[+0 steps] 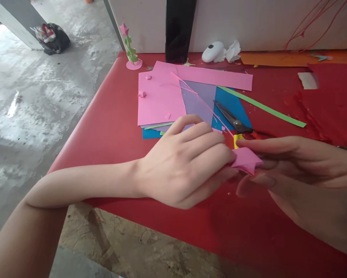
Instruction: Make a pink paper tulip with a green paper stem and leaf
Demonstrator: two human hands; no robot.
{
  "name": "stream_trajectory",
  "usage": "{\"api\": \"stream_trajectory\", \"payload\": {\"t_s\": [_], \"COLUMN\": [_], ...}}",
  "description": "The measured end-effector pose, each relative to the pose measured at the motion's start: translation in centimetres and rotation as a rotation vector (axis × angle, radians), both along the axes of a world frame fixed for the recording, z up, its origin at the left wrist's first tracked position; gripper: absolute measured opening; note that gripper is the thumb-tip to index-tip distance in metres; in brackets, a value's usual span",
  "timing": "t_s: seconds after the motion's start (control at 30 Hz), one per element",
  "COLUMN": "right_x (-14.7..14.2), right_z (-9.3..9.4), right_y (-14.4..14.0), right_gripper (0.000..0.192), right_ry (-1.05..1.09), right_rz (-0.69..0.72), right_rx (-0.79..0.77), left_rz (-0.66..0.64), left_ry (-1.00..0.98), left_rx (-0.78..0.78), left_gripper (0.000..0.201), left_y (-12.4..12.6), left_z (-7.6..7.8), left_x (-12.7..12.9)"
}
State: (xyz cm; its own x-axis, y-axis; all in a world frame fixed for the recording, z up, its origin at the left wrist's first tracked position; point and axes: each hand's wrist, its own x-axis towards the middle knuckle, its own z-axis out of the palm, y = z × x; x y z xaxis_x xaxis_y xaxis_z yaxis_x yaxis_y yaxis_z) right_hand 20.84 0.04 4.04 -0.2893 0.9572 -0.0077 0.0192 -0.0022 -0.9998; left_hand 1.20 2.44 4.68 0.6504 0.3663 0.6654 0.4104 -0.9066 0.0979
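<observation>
A pink folded paper star (246,160) is held up between my two hands over the red table. My left hand (185,162), back upward, has its fingers curled with the tips pinching the star's left side; the fingertips are mostly hidden. From the right, my right hand (300,173) holds the star's other side near the thumb and bent fingers. Just behind the star lie scissors (232,119) with a yellow and red handle, partly covered by my right hand. A thin pink paper strip (203,101) runs across the sheets towards the scissors.
Pink paper (161,100), purple paper (199,100) and blue paper (228,101) lie stacked beyond my hands. A green strip (268,108) crosses their right side. A paper flower (130,48) stands at the far left corner. A white rounded object (213,51) sits by the wall.
</observation>
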Motion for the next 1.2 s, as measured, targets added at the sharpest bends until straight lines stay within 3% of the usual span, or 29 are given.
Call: {"api": "stream_trajectory", "payload": {"t_s": [0.47, 0.83, 0.93, 1.07, 1.2], "right_x": [-1.1, -1.1, -0.9, -0.7, -0.2], "right_z": [-0.1, 0.4, 0.1, -0.6, 0.0], "right_y": [0.7, -0.4, -0.7, -1.1, -0.7], "right_gripper": [0.014, 0.022, 0.027, 0.043, 0.044], "right_ry": [0.259, 0.226, 0.133, -0.037, -0.221], "right_rz": [0.169, 0.159, 0.127, 0.055, 0.06], "right_rx": [-0.244, -0.168, -0.066, 0.183, 0.442], "left_rz": [0.1, -0.01, -0.001, 0.033, -0.033], "left_ry": [0.032, -0.068, -0.06, -0.04, -0.044], "left_rx": [0.072, 0.12, 0.162, 0.218, 0.14], "left_gripper": [0.02, 0.02, 0.018, 0.02, 0.024], "left_y": [-0.1, -0.3, 0.0, 0.2, 0.4], "left_z": [-0.1, -0.2, -0.2, -0.2, -0.1], "left_x": [0.2, 0.1, 0.0, -0.2, -0.4]}}
